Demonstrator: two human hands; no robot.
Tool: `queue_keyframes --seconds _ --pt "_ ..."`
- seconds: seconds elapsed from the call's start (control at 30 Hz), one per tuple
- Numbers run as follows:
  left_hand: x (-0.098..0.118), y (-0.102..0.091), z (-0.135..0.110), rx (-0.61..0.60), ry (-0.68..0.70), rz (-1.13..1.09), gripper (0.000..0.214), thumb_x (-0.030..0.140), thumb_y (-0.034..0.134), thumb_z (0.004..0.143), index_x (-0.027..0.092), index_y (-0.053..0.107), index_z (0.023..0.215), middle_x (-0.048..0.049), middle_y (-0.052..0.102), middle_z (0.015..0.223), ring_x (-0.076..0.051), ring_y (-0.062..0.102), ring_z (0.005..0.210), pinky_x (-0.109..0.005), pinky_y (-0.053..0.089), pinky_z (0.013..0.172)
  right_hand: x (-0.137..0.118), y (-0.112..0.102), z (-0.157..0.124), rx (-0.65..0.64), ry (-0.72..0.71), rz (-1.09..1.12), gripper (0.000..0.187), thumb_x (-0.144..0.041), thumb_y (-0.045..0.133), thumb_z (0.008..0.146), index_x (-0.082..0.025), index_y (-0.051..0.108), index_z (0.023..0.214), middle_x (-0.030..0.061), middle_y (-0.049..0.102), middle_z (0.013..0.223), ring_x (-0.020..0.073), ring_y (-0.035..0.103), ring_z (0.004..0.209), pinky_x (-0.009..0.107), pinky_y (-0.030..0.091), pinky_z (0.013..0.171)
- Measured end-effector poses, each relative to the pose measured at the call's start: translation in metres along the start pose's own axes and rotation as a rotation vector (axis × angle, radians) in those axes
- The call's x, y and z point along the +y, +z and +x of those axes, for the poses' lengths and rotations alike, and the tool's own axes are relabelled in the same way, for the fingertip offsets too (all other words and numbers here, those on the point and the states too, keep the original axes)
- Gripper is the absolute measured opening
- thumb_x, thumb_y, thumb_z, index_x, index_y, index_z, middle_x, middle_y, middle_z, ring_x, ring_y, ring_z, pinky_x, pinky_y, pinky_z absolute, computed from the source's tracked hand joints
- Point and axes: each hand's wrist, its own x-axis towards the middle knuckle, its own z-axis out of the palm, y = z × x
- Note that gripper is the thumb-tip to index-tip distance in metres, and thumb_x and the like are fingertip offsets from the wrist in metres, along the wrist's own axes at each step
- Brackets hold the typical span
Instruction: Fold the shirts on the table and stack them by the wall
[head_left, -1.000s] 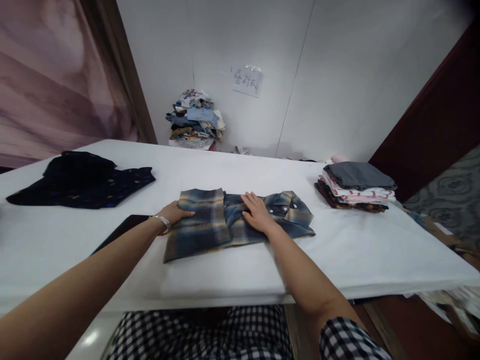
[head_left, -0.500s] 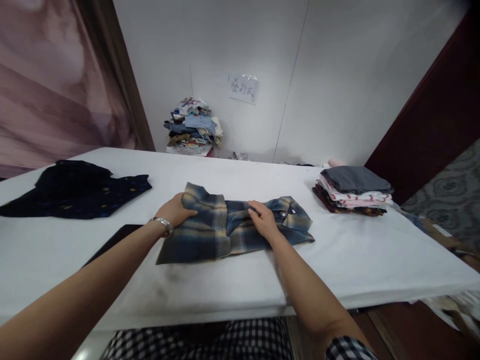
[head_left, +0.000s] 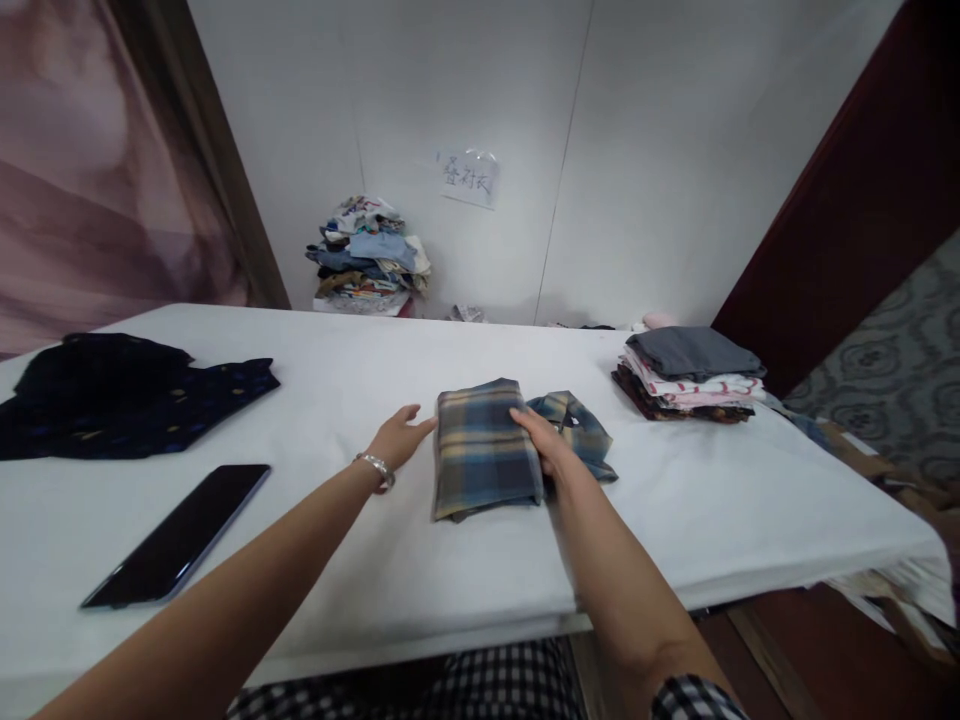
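Note:
A blue and tan plaid shirt (head_left: 484,445) lies folded into a small rectangle in the middle of the white table (head_left: 375,560), its collar sticking out to the right. My left hand (head_left: 401,437) rests with fingers stretched out against the shirt's left edge; a silver bracelet is on that wrist. My right hand (head_left: 546,447) lies on the shirt's right side, fingers curled over the fold next to the collar.
A dark phone (head_left: 180,535) lies at the near left. A dark blue patterned garment (head_left: 127,395) is spread at the far left. A stack of folded clothes (head_left: 690,375) stands at the far right. A heap of clothes (head_left: 367,255) sits by the wall.
The shirt's left half has been folded over to the right, making a smaller rectangle. My left hand let go of the cloth and opened at its left edge. The phone is now uncovered.

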Motion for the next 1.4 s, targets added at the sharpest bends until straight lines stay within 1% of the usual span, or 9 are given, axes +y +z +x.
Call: queue_keyframes --seconds 0.3,0.4,0.5,0.73,0.83,0.93,1.1,1.23,1.4 --pt "0.011 0.03 -0.018 -0.096 0.08 0.196 0.064 0.04 0.061 0.079 0.016 0.046 0.136 -0.0139 0.058 0.132 -0.029 0.056 0.118 -0.039 0.043 0.1 0.006 0.003 0.004 0.136 -0.102 -0.224 0.04 -0.031 0.065 0.073 -0.022 0.061 0.112 0.0036 0.073 0.1 0.0219 0.068 0.09 0.036 0.053 0.083" --pt "0.004 0.036 -0.013 -0.066 -0.015 0.034 0.066 0.028 0.066 0.074 0.016 0.045 0.135 -0.0133 0.06 0.129 -0.027 0.058 0.116 -0.036 0.045 0.098 0.008 0.003 0.009 0.051 -0.158 -0.256 0.048 -0.037 0.06 0.08 -0.024 0.055 0.126 0.0037 0.07 0.112 0.0212 0.067 0.099 0.036 0.052 0.087" --pt "-0.007 0.039 -0.014 -0.086 -0.12 -0.113 0.066 0.021 0.063 0.075 0.015 0.041 0.137 -0.0138 0.064 0.121 -0.024 0.064 0.104 -0.032 0.052 0.085 0.011 0.003 0.016 0.14 -0.199 -0.517 0.053 -0.033 0.061 0.08 -0.022 0.053 0.131 0.0062 0.064 0.125 0.022 0.061 0.113 0.036 0.046 0.099" --pt "-0.003 0.019 -0.014 -0.16 -0.22 -0.095 0.077 0.033 0.065 0.075 0.018 0.033 0.144 -0.0197 0.052 0.136 -0.028 0.067 0.095 -0.033 0.056 0.059 -0.005 -0.01 -0.008 0.3 -0.339 -1.008 0.032 -0.032 0.06 0.081 -0.023 0.068 0.111 0.0064 0.07 0.11 0.0242 0.064 0.102 0.038 0.047 0.094" --pt "0.007 -0.001 0.008 -0.046 -0.023 0.137 0.074 0.047 0.059 0.077 0.012 0.04 0.14 -0.0212 0.048 0.139 -0.03 0.062 0.107 -0.038 0.055 0.077 -0.012 -0.021 -0.043 0.364 -0.355 -0.846 0.031 -0.038 0.058 0.081 -0.023 0.068 0.106 0.0052 0.072 0.099 0.0204 0.067 0.086 0.034 0.053 0.08" --pt "0.016 -0.01 0.037 0.017 0.23 0.323 0.071 0.051 0.053 0.08 0.011 0.044 0.137 -0.018 0.047 0.142 -0.03 0.052 0.123 -0.04 0.043 0.102 -0.007 -0.031 -0.087 0.349 -0.148 -0.57 0.034 -0.048 0.058 0.079 -0.02 0.066 0.095 0.0042 0.07 0.083 0.0159 0.065 0.062 0.028 0.052 0.055" --pt "0.027 0.015 0.071 -0.134 0.321 0.52 0.073 0.053 0.052 0.078 0.01 0.045 0.137 -0.0177 0.042 0.146 -0.03 0.036 0.137 -0.04 0.029 0.112 0.017 -0.034 -0.142 0.388 0.204 -0.184 0.041 -0.054 0.072 0.068 -0.02 0.063 0.09 0.0077 0.07 0.085 0.0184 0.068 0.065 0.026 0.053 0.047" --pt "0.04 0.048 0.083 -0.289 0.24 0.521 0.066 0.052 0.057 0.074 0.015 0.054 0.129 -0.0177 0.058 0.13 -0.035 0.056 0.118 -0.043 0.043 0.097 0.026 -0.027 -0.146 0.387 0.219 0.059 0.04 -0.052 0.075 0.067 -0.023 0.062 0.09 0.0109 0.071 0.096 0.022 0.071 0.077 0.029 0.058 0.052" --pt "0.059 0.069 0.09 -0.255 0.349 0.449 0.034 0.035 0.054 0.078 0.022 0.065 0.108 -0.01 0.068 0.114 -0.028 0.06 0.107 -0.035 0.044 0.091 0.035 -0.016 -0.126 0.376 0.168 0.094 0.041 -0.045 0.083 0.058 -0.025 0.061 0.085 0.0022 0.071 0.086 0.0192 0.07 0.073 0.028 0.058 0.053"
